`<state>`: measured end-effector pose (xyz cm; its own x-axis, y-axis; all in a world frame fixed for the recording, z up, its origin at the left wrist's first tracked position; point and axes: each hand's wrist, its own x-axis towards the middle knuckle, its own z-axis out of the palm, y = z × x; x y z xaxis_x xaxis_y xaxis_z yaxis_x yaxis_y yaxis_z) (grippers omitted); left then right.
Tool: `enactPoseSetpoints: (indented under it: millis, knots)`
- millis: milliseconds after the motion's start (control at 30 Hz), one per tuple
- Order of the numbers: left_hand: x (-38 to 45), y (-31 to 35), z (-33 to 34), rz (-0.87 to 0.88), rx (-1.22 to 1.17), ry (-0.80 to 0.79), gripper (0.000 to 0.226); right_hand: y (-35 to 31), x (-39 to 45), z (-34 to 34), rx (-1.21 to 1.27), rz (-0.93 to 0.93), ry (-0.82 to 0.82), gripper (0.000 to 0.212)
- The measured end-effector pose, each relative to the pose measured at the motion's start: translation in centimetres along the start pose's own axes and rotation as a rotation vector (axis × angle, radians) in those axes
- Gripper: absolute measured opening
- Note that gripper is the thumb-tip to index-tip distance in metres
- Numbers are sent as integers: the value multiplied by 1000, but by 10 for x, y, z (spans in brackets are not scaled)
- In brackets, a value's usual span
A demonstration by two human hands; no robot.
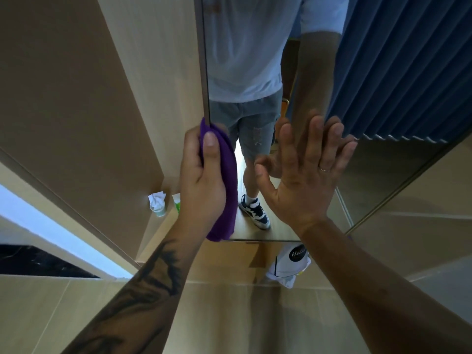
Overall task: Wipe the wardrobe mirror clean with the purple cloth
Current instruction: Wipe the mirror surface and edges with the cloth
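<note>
Gripping the purple cloth (224, 175), left hand (201, 175) meets the mirror (245, 72) edge (right hand (304, 175) flat, fingers spread).

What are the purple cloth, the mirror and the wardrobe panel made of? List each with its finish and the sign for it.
Purple cloth: soft, matte fabric, probably microfibre; it folds limply in the left hand.
Mirror: glossy glass in a thin metallic-looking frame; it reflects the right hand pressed flat on it.
Wardrobe panel: light wood-look board, smooth satin finish, likely laminate; faint grain shows.
</note>
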<state>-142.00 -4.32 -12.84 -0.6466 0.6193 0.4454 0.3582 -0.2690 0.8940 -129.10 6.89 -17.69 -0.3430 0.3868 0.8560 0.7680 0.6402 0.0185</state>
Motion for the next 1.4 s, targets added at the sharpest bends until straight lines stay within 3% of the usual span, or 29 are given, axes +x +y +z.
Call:
enactPoseSetpoints:
  millis: [100, 200, 467, 567, 767, 867, 967, 1067, 1167, 1300, 1400]
  knots:
    - [-23, -36, -3, -147, 58, -63, 25, -1, -2, 2, -2, 8, 4, 95]
    - [-35, -55, -8, -187, 144, -104, 23, -3, -1, 2, 0, 23, 6, 93]
    - [1, -4, -10, 105, 87, -40, 25, -3, -6, 8, 9, 25, 22, 93]
    - [-10, -23, 1, -7, 97, -17, 23, -5, -4, 9, 10, 40, 25, 92]
    - [-60, -101, -6, -239, 141, -127, 31, -3, -7, 12, 3, 21, 30, 92]
    - [-43, -62, -8, -125, 169, -44, 23, -2, -7, 14, 2, 24, 53, 92]
    - [3, -8, -6, 113, 108, 50, 24, -2, -6, 14, -22, 17, 46, 94]
    - [28, 10, -2, 158, 19, 54, 33, -3, -7, 16, -35, 38, 59, 93]
    - [9, -12, 1, 85, 74, 8, 32, -3, -6, 17, -40, 40, 82, 92]
    - [-43, -88, -2, -191, 118, -78, 27, -3, -6, 19, -34, 29, 94, 92]
    - [-62, -112, -5, -277, 147, -112, 27, -2, -6, 19, -42, 18, 95, 93]
